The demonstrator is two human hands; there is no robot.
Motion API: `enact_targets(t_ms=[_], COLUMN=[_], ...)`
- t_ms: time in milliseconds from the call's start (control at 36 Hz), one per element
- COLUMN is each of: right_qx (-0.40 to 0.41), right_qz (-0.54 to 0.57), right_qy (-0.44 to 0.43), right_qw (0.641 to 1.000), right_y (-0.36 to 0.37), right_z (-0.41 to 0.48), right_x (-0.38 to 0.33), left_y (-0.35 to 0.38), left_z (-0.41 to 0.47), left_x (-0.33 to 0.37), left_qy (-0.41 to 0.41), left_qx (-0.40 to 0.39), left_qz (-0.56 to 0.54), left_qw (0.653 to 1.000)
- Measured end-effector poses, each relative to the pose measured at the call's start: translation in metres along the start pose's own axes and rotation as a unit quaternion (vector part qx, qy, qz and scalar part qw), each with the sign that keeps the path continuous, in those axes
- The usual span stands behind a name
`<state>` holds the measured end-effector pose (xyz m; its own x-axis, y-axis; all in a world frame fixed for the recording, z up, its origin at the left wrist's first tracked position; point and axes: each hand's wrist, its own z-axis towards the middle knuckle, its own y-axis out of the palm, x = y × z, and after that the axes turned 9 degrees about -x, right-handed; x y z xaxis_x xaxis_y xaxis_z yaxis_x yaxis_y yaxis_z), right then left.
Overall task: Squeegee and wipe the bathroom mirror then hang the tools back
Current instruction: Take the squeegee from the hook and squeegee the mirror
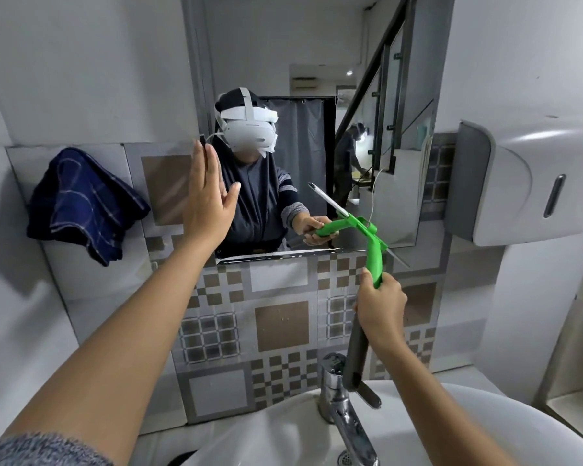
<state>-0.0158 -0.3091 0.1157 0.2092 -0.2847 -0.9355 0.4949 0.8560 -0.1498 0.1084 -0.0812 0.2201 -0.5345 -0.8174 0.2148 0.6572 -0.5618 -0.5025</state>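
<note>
The bathroom mirror (317, 55) hangs on the wall ahead and reflects a person wearing a white headset. My right hand (381, 306) is shut on the squeegee (375, 260), gripping its green and grey handle. The squeegee's head rests against the mirror's lower right corner. My left hand (207, 196) is open, fingers spread, with its palm flat near the mirror's left edge. A dark blue checked cloth (85, 203) hangs on the wall to the left of the mirror.
A white sink (485, 425) with a chrome tap (340, 398) lies directly below my hands. A white and grey paper towel dispenser (519, 183) juts from the wall at the right. Patterned grey and brown tiles (281, 326) cover the wall under the mirror.
</note>
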Motion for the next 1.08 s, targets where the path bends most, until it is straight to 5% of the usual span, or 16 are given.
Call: enact_targets(t_ms=[333, 1083], right_qx=[-0.042, -0.089], right_qz=[0.056, -0.115], right_qy=[-0.024, -0.107], right_qw=[0.997, 0.984], right_y=[0.057, 0.096], right_z=[-0.032, -0.056], right_x=[0.008, 0.041], left_y=[-0.007, 0.001], left_z=[-0.001, -0.011], left_x=[-0.012, -0.009], left_qy=[0.030, 0.036], left_qx=[-0.026, -0.022], left_qz=[0.024, 0.009], left_qw=[0.999, 0.999])
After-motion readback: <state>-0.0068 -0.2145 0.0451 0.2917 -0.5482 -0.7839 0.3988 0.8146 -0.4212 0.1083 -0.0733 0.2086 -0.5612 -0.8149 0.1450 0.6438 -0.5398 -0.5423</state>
